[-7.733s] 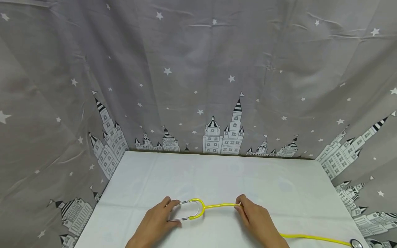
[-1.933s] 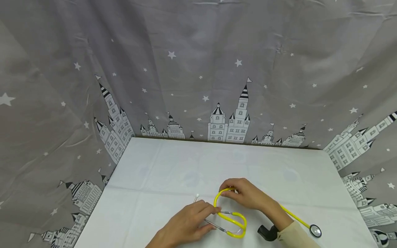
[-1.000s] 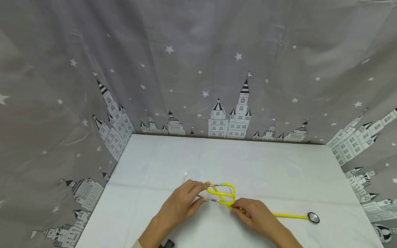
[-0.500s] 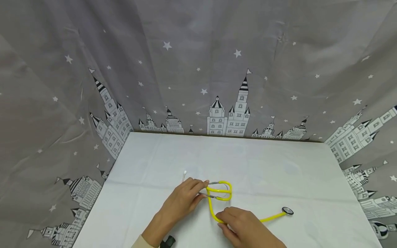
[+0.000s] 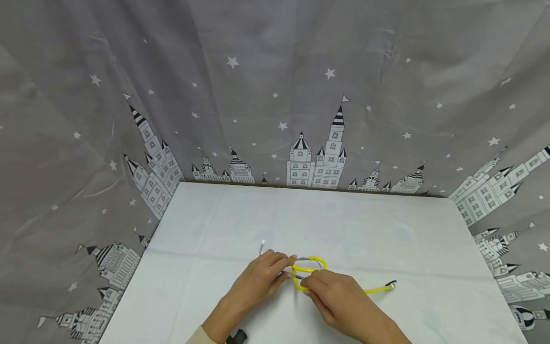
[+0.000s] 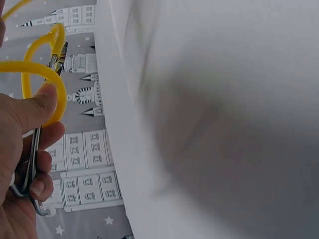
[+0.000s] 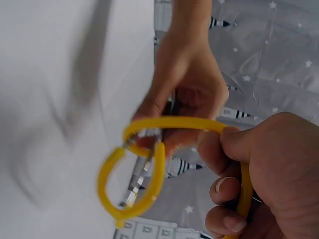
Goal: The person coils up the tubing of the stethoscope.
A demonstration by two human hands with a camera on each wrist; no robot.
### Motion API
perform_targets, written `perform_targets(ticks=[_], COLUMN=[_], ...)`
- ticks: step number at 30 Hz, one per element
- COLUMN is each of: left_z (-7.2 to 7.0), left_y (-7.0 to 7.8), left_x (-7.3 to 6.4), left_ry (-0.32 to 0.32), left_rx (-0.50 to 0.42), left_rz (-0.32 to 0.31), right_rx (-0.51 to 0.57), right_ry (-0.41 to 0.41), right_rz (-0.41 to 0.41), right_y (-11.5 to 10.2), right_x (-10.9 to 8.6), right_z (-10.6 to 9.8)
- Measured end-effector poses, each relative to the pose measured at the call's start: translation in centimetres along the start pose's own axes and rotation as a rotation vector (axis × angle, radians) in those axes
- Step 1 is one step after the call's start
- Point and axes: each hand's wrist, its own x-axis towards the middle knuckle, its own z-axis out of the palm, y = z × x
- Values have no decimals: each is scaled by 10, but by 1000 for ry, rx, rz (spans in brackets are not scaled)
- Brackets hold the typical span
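Behind the fingers, a grey curtain (image 5: 258, 86) printed with stars and castles was seen hung. Beneath them, a white, faintly creased surface (image 5: 215, 215) was spread. Above its near part, the left hand (image 5: 259, 279) and the right hand (image 5: 343, 298) were held close together, and the yellow stethoscope (image 7: 172, 122) was held between them. Its metal ear tubes (image 6: 34, 152) were gripped in the left fingers, which were curled; its tubing was pinched by the right thumb and forefinger.

By the wrist views, the tubing was shown pressed under the left thumb and the remaining right fingers curled around it. By the head view alone, the chest piece (image 5: 391, 285) was shown, tilted, right of the right fingers, and a white ear tip (image 5: 263, 242) just beyond the left ones.
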Motion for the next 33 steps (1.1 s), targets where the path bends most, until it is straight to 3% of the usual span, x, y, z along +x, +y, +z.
perform_targets(ticks=[6,14,20,24,28,33], left_z=[2,-1,-2,-1,-1,-1], left_y=[7,17,22,24,26,27], left_x=[3,3,0,-1,0,-1], left_ry=[-49,-89,-83,-59,-25,7], left_rx=[-36,-45,-21,-16,-17,-15], left_rz=[39,92,107,129,166,211], right_rx=[7,59,182,319,441,482], right_ry=[-24,-168,-244,-298,-334,-353], right_rz=[65,278,393,468,498,494], right_y=[16,39,59,72,77,78], right_x=[15,22,16,13,10,9], right_z=[-7,-8,0,4,4,5])
